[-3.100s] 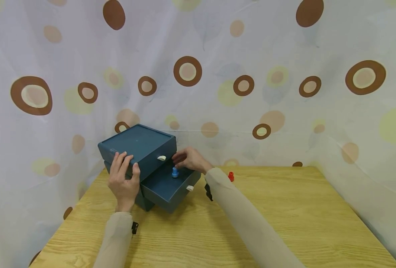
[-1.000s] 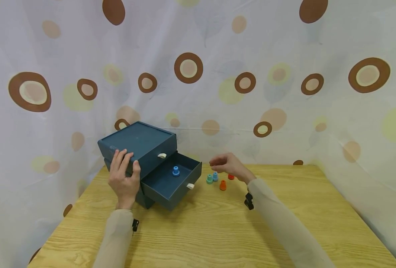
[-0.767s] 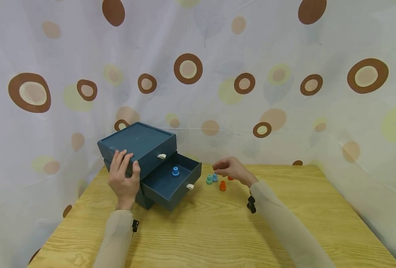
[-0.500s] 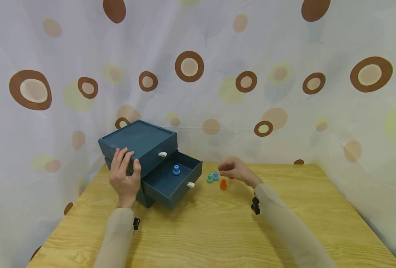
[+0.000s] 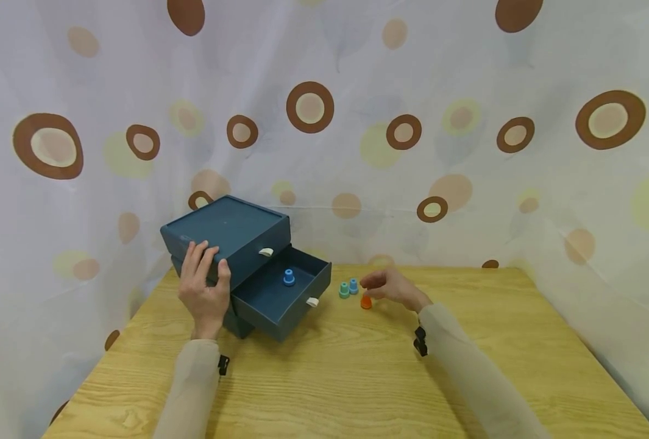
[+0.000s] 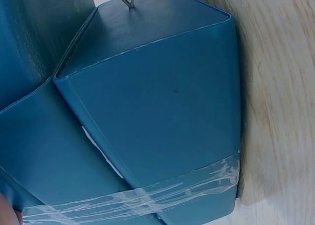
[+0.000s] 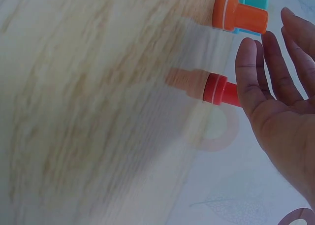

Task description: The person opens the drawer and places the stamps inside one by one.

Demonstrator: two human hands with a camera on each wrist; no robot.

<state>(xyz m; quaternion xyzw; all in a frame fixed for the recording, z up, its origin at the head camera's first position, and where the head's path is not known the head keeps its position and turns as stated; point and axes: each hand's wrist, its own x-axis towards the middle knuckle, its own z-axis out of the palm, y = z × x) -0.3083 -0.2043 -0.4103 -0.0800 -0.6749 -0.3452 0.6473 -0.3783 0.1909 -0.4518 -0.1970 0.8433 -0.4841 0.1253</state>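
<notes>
A wooden counter [image 5: 357, 378] fills the lower frame; behind it hangs a pale curtain [image 5: 467, 73] printed with brown and yellow rings

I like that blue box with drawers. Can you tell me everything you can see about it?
The box is dark blue and looks like cardboard, with clear tape on one side. It sits at the table's back left corner. The top drawer is closed; the lower drawer is pulled out, with a small blue peg standing inside. Each drawer has a little white tab handle. The left hand rests on the box's front corner.
</notes>
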